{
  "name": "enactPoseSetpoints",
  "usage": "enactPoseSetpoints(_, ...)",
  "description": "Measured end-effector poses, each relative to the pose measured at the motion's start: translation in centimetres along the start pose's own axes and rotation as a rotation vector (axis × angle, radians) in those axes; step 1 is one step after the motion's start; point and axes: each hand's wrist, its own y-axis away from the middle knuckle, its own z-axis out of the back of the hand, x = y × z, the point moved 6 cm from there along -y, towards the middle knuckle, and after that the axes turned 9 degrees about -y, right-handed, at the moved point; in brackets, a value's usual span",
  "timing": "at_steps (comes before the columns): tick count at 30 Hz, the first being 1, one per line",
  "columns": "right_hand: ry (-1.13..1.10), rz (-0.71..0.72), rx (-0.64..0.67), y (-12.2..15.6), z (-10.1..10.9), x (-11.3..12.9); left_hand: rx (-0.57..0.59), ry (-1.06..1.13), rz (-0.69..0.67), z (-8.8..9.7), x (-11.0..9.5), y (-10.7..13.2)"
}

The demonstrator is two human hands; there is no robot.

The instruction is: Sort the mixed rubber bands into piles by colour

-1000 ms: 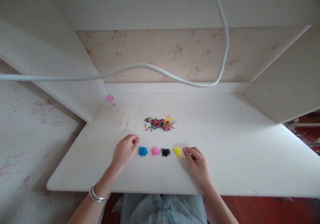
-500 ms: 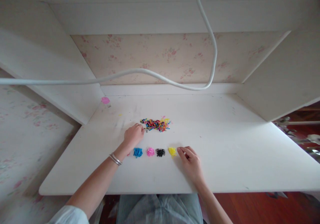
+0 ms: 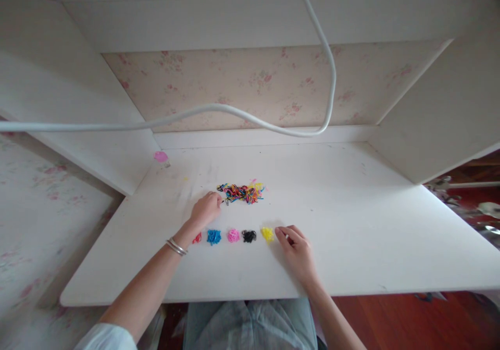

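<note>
A mixed heap of small coloured rubber bands (image 3: 242, 193) lies on the white desk. At its left end my left hand (image 3: 205, 209) is closed in a pinch, with what looks like a black rubber band (image 3: 223, 201) at the fingertips. In front of the heap is a row of sorted piles: red bands (image 3: 197, 238), partly hidden by my left wrist, then blue bands (image 3: 213, 236), pink bands (image 3: 233, 235), black bands (image 3: 249, 236) and yellow bands (image 3: 267, 234). Just right of the yellow pile, my right hand (image 3: 297, 248) rests with thumb and forefinger together; anything between them is hidden.
A white cable (image 3: 219, 108) hangs across the view above the desk (image 3: 363, 225). Side panels and a floral-papered back wall (image 3: 269, 87) enclose the desk. A pink patch (image 3: 160, 156) marks the far left corner.
The view has shifted slightly, and more of the red pile shows beside my left wrist. Both hands keep nearly the same places, the left by the heap and the right by the yellow bands.
</note>
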Motion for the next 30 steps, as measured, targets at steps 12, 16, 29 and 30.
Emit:
enactPoseSetpoints(12, 0.008, 0.009, -0.006, 0.0, -0.1, -0.1, -0.031, 0.03, -0.03, -0.1, -0.8, 0.1)
enactPoseSetpoints(16, 0.021, 0.011, -0.004, 0.0, -0.1, -0.4, -0.088, 0.096, -0.029, 0.3, -0.4, 0.0)
enactPoseSetpoints(29, -0.005, 0.027, 0.017, 0.0, -0.2, -0.7, -0.227, 0.435, -0.053, 2.5, -0.1, 2.2)
enactPoseSetpoints(30, -0.006, 0.03, 0.017, 0.0, -0.2, -0.7, -0.229, 0.445, -0.052, 2.4, -0.4, 2.7)
